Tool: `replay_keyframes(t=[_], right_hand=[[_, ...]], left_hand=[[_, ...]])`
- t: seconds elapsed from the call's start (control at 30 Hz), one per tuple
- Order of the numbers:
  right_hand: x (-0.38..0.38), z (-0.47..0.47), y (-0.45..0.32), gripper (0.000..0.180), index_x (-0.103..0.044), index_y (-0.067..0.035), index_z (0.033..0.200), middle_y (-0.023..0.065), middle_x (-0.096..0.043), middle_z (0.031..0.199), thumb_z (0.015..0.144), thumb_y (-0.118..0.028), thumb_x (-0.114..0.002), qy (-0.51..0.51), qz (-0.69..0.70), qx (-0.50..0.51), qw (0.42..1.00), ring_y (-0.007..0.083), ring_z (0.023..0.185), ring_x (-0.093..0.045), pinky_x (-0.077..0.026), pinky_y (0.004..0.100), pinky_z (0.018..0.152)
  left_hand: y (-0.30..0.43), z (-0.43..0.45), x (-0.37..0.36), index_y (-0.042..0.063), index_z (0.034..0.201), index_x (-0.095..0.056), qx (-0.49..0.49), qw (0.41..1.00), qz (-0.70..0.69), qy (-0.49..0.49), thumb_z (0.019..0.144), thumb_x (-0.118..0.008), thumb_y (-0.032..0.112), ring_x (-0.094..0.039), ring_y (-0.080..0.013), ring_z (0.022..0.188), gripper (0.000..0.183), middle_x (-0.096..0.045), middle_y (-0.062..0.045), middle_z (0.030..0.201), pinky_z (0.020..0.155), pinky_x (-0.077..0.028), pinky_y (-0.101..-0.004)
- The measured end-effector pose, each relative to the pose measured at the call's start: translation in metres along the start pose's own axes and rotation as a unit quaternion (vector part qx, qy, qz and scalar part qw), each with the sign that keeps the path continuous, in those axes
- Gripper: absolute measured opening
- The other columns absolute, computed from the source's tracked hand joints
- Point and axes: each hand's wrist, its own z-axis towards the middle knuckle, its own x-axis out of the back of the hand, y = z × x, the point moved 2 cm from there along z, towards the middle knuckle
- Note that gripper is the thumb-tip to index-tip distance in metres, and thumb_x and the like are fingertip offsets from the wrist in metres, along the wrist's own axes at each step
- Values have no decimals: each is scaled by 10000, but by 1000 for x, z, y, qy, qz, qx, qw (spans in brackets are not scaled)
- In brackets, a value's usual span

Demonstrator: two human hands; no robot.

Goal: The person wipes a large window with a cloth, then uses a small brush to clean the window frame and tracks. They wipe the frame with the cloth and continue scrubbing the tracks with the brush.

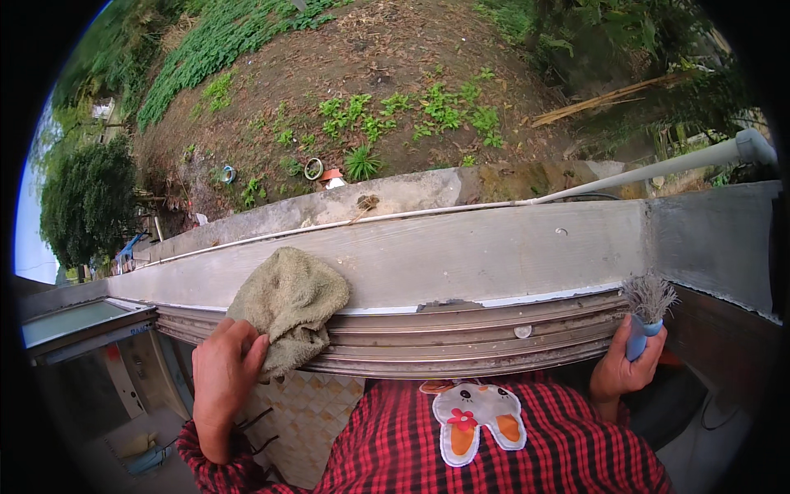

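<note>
With bent fingers my left hand grips the lower left edge of a greenish-grey terry cloth. That cloth lies across the metal window track and the concrete sill. At the right end of the track, my right hand holds a brush by its blue handle. Its splayed grey bristles point up, beside the corner where the sill meets the side wall. A small pale round spot or piece is on the track between my hands.
A thin white pipe runs along the sill's outer edge and joins a thicker pipe at right. Outside, below, are bare soil with plants and a round pot. A framed glass pane stands at left. Tiled floor shows inside.
</note>
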Motion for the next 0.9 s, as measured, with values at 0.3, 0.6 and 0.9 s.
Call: replay_keyframes(t=[0.3,0.6,0.9], right_hand=[[-4,10,-6,233,-583,45,899,177,-602,826,674,80,-634,17,31,21,999,287,687,-602,-498,327,619],[-4,16,-10,191,-583,22,867,156,-602,813,713,-12,-692,40,46,49,997,272,646,-602,-495,318,574],[-4,16,-5,177,-581,-19,849,123,-607,796,702,1,-678,47,15,44,998,253,627,-605,-484,310,541]], left_hand=[[60,30,34,96,873,-565,-312,941,96,89,659,-669,114,-540,-192,668,239,-524,-36,732,568,-430,-323],[198,31,-29,96,1070,-570,-683,727,-54,43,724,-522,154,-471,-166,727,354,-430,-23,760,648,-393,-281],[218,46,-37,56,958,-572,-717,697,-11,24,711,-527,160,-477,-164,718,272,-434,-25,750,619,-404,-271]])
